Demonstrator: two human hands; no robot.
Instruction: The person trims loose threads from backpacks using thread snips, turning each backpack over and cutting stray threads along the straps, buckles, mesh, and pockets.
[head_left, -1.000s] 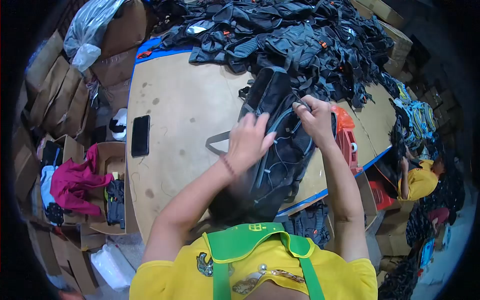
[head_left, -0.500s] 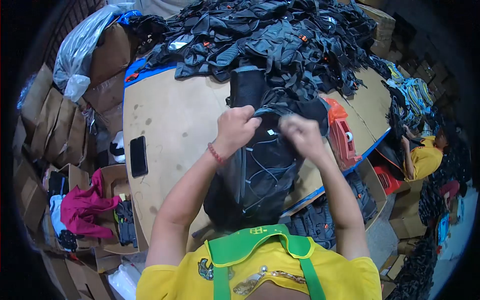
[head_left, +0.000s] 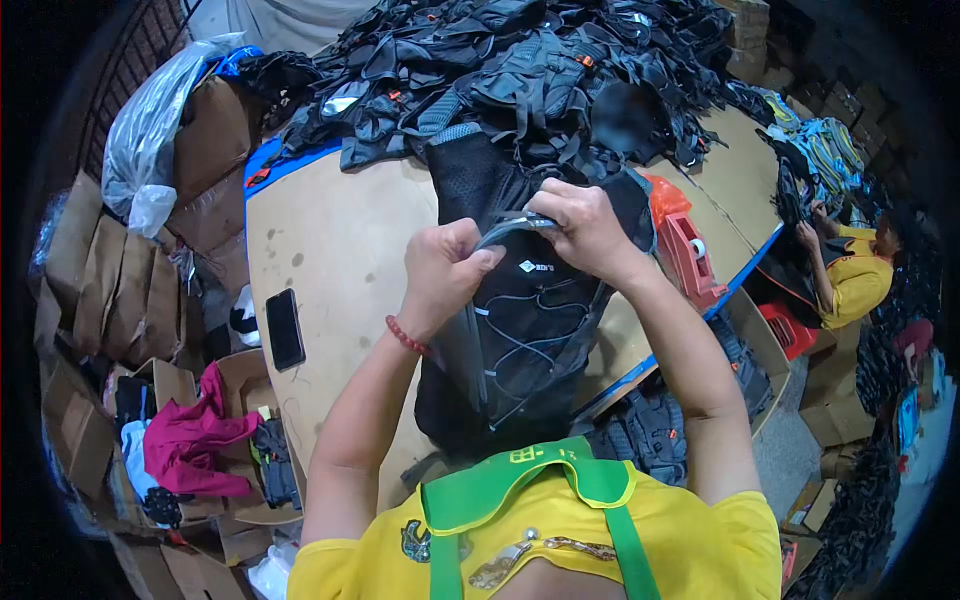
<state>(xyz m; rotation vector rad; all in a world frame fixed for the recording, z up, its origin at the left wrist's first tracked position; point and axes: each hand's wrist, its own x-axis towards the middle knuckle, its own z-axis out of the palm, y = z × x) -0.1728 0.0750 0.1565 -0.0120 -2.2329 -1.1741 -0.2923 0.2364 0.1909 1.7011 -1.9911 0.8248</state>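
A black backpack (head_left: pixel 535 330) with grey crossed cords and a small white logo lies upright toward me on the table (head_left: pixel 340 240). My left hand (head_left: pixel 447 272) pinches the left end of the grey-edged top opening. The right end of that edge is in my right hand (head_left: pixel 582 228), fingers closed round it. Both hands are close together above the logo. Behind them, a black mesh panel (head_left: pixel 462 180) of the backpack stretches toward the heap of black backpacks (head_left: pixel 520 70).
A phone (head_left: pixel 285 329) lies at the table's left. Right of the backpack are a red tape dispenser (head_left: pixel 690 262) and an orange plastic bag (head_left: pixel 665 198). Cartons (head_left: pixel 240 385) with clothing stand left. A co-worker in yellow (head_left: pixel 858 280) is at the right.
My left hand went from open over the backpack to gripping its top edge. My right hand moved left onto the same edge. The backpack now faces me, its logo showing.
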